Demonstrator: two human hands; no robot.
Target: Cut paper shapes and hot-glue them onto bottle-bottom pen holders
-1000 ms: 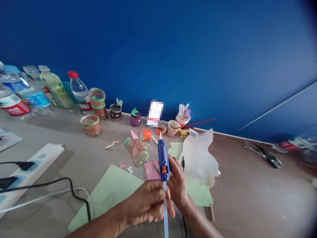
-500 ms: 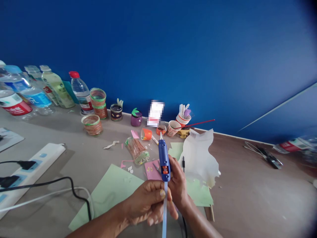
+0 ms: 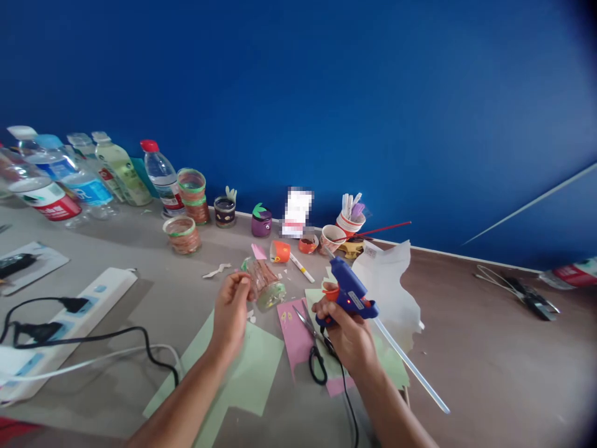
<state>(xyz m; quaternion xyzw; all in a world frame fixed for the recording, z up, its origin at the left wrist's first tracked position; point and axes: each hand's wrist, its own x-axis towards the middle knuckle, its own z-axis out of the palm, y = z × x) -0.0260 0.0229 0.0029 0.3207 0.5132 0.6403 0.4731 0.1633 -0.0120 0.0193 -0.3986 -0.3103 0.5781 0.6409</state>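
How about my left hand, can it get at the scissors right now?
Probably yes. The scissors have one black handle loop uncovered, with apparently only flat paper between it and your left hand. Your right hand, gripping the glue gun, is close by and might crowd it.

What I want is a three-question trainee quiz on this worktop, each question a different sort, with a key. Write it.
1. Which hand holds the blue glue gun?
2. True or false: the scissors lie partly over the pink paper.
3. Choose the colour of the cap on the bottle right beside the stacked jars: A) white, B) blue, C) red.

Key: 1. The right hand. 2. True. 3. C.
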